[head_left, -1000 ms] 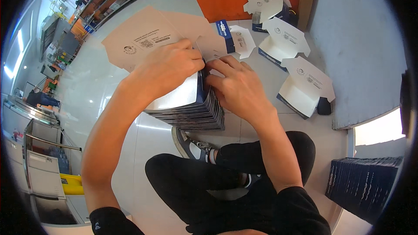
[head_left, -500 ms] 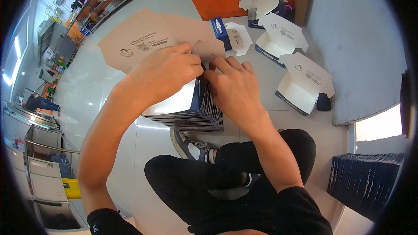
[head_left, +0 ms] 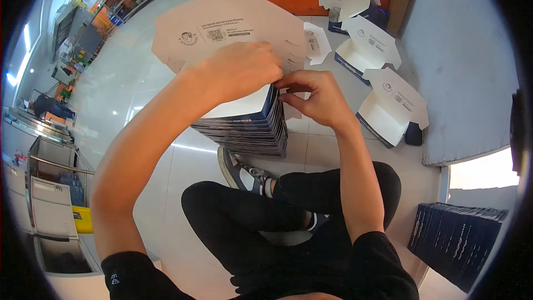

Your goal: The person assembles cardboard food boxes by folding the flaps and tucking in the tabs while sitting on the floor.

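Note:
A tall stack of nested dark blue cardboard boxes [head_left: 244,138] stands on the floor in front of me. The top cardboard box [head_left: 261,6] has a white inside, and its wide printed lid stands raised at the back. My left hand [head_left: 244,69] reaches across it with fingers curled closed at the far right corner; its fingertips are partly hidden. My right hand [head_left: 319,97] is at the same corner from the right, with thumb and bent fingers closed about the box's edge. The two hands nearly meet there.
Several folded boxes with raised lids, one a white-lined box [head_left: 383,114], stand on the floor to the right. A stack of dark blue flat cardboard [head_left: 458,244] is at the lower right, beside a grey wall [head_left: 461,61]. My shoe [head_left: 244,178] is close to the stack.
The top box's lid has swung more upright and shifted right in view. My right hand has turned, its thumb now lower on the corner. My left hand stays at that corner.

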Motion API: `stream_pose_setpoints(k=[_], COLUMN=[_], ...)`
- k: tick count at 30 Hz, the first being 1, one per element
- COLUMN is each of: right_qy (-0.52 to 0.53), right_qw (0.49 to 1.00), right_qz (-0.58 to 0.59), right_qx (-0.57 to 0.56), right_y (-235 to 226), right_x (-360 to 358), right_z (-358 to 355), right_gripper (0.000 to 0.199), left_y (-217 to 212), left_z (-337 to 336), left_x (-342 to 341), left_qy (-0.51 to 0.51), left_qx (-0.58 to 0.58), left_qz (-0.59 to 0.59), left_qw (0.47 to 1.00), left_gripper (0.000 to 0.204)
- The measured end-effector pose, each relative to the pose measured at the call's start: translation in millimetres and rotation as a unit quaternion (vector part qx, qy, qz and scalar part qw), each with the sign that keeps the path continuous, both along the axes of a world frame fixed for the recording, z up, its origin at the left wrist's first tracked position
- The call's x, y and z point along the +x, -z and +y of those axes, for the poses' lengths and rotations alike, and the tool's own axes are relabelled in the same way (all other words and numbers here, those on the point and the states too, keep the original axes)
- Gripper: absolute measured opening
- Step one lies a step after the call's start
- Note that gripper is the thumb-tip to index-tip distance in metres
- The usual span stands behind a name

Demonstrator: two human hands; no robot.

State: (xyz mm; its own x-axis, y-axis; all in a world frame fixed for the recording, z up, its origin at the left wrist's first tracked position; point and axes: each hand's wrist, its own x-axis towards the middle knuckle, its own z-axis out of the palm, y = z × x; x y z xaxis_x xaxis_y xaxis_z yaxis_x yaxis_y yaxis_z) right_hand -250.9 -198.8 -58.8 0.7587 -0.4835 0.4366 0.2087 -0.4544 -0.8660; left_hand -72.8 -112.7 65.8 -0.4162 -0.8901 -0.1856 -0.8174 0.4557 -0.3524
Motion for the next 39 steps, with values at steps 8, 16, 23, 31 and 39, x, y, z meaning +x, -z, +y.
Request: stream_pose_setpoints(k=[8,16,23,31,39], right_qy=[-0.008,0.045,0.091,0.162,0.285], right_qw=[0.997,0.996,0.996,0.873,0.807], right_qz=[0.007,-0.014,0.014,0.421,0.448], right_qx=[0.083,0.076,-0.004,-0.186,-0.259], right_y=[-12,-6,-24,40,241], right_x=[-3,13,-16,-165,-288], right_z=[5,11,6,-90,-64], right_gripper=[0.033,0.025,0.03,0.047,0.034], left_y=[4,32,6,37,72], left_z=[36,27,53,118,110], left_x=[-10,9,24,101,103], left_qy=[-0.139,-0.082,-0.183,-0.314,-0.304], left_qx=[-0.092,-0.092,-0.137,-0.168,-0.171], left_qz=[0.277,0.291,0.353,0.561,0.714], left_qw=[0.946,0.949,0.907,0.747,0.608], left_gripper=[0.034,0.04,0.036,0.038,0.046])
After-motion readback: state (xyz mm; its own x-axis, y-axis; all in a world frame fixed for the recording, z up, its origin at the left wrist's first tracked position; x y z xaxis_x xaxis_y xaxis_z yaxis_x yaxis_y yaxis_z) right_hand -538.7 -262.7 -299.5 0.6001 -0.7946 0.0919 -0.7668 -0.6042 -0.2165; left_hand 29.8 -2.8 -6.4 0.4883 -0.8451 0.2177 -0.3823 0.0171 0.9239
